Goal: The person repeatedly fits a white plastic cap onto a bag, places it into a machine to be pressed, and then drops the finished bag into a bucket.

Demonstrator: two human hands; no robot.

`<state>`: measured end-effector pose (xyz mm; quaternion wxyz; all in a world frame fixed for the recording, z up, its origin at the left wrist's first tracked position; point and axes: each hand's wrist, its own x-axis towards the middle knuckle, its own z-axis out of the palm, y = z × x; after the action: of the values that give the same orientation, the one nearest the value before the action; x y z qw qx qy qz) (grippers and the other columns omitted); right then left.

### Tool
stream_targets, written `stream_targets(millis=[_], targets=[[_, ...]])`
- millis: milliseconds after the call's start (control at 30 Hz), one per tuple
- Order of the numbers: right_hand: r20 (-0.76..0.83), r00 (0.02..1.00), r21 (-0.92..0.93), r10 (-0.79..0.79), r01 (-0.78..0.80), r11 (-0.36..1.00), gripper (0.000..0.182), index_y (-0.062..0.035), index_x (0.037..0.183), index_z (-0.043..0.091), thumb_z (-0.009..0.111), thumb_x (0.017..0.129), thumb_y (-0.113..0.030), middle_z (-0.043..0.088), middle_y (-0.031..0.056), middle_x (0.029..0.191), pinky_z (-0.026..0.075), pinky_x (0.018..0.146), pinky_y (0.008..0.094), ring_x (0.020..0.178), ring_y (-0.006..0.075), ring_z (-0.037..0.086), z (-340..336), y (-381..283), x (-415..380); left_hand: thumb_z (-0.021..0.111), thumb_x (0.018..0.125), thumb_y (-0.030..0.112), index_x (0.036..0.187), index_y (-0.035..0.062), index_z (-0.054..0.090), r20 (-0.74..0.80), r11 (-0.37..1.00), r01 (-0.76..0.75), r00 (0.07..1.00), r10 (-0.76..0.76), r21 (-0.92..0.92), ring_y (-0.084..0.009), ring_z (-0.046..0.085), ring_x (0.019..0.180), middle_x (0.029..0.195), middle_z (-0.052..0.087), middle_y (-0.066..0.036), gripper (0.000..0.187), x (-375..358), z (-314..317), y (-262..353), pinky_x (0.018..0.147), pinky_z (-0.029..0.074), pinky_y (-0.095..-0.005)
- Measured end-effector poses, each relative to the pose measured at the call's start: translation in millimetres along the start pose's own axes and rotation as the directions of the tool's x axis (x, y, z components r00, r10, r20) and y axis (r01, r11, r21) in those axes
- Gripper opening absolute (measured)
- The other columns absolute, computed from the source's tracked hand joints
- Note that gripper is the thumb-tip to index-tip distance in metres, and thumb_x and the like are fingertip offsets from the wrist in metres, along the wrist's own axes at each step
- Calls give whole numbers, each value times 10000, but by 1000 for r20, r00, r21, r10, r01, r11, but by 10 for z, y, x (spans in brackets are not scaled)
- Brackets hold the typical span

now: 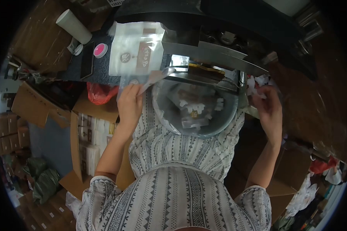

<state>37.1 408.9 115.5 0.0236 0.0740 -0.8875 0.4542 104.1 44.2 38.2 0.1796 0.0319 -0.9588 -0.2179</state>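
My left hand pinches the edge of a clear plastic bag, left of a metal machine. Behind it lies a stack of printed pouches with a brown label. On the right, my right hand is raised beside small white pieces; its fingers are curled, and whether they hold anything is unclear. Between the hands, a round tub with a plastic liner rests at my lap, with white scraps and clear film pieces inside.
A white cup, a pink round container and a dark phone-like slab are at the back left. A red plastic bag hangs below them. An open cardboard box holds packed pouches. Another box stands at the right.
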Motion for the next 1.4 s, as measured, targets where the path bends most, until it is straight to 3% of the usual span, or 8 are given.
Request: stream_targets(millis=[333, 467, 733, 900, 1000, 1067, 1267, 1400], targets=[[282, 755, -57, -592, 629, 775, 321, -29, 1048, 583, 724, 779, -132, 647, 117, 943, 503, 779, 363, 893, 303, 621, 671, -591, 42, 669, 803, 65, 911, 41, 652, 11, 942, -243, 968, 252, -233, -308, 622, 751, 859, 620, -131, 112, -43, -235, 689, 628, 494, -370], [402, 806, 141, -434, 414, 900, 267, -30, 1030, 642, 725, 795, -127, 667, 79, 966, 516, 714, 323, 861, 224, 637, 662, -499, 36, 649, 822, 33, 917, 27, 659, 245, 906, -186, 924, 293, -380, -258, 621, 659, 831, 621, -125, 95, -48, -26, 708, 590, 481, -331], [107, 994, -312, 0, 33, 950, 244, -24, 1054, 642, 667, 815, -61, 651, 142, 998, 500, 724, 359, 893, 256, 638, 197, -230, -8, 619, 933, 232, 956, -36, 666, 727, 189, 736, 675, -129, -650, -61, 574, 651, 823, 661, -43, 273, 495, 515, 940, 592, 469, -202], [50, 978, -545, -203, 197, 815, 219, -5, 1016, 641, 601, 801, -17, 661, 161, 931, 492, 754, 423, 841, 360, 632, 174, 491, 226, 620, 931, 253, 1056, -40, 624, 710, 417, 652, 704, -22, -634, -120, 632, 768, 955, 671, -98, 319, 507, 467, 719, 664, 497, -216], [93, 982, -501, -167, 191, 844, 219, 2, 1007, 638, 580, 796, -5, 666, 167, 851, 490, 752, 435, 786, 396, 627, 187, 466, 286, 646, 892, 305, 1142, -39, 581, -40, 853, 91, 991, -129, -513, -277, 632, 889, 1060, 638, -181, 430, 516, 235, 290, 787, 499, -361], [94, 991, -528, -95, 130, 840, 219, 3, 1010, 635, 575, 800, -5, 665, 170, 814, 491, 744, 432, 758, 403, 625, 139, 292, 264, 653, 869, 290, 1166, -11, 559, -112, 810, -211, 941, 321, 547, -328, 580, 1042, 1180, 584, -217, 434, 358, 373, -64, 873, 454, -410], [62, 980, -251, 189, -168, 953, 219, -25, 1007, 634, 660, 791, -46, 657, 143, 808, 510, 689, 363, 813, 298, 654, 91, -212, 63, 656, 814, 81, 1037, 75, 637, -140, 996, -60, 988, 68, 58, -349, 560, 781, 849, 572, -138, 224, 58, 48, -116, 687, 435, -431], [178, 947, 58, -268, 262, 963, 199, -27, 1006, 628, 658, 810, -42, 653, 132, 848, 513, 691, 354, 800, 279, 654, 517, -436, 85, 681, 799, 92, 909, 33, 610, -195, 999, 0, 981, -8, -42, -347, 554, 730, 804, 562, -141, 143, 85, 36, -33, 651, 433, -423]])
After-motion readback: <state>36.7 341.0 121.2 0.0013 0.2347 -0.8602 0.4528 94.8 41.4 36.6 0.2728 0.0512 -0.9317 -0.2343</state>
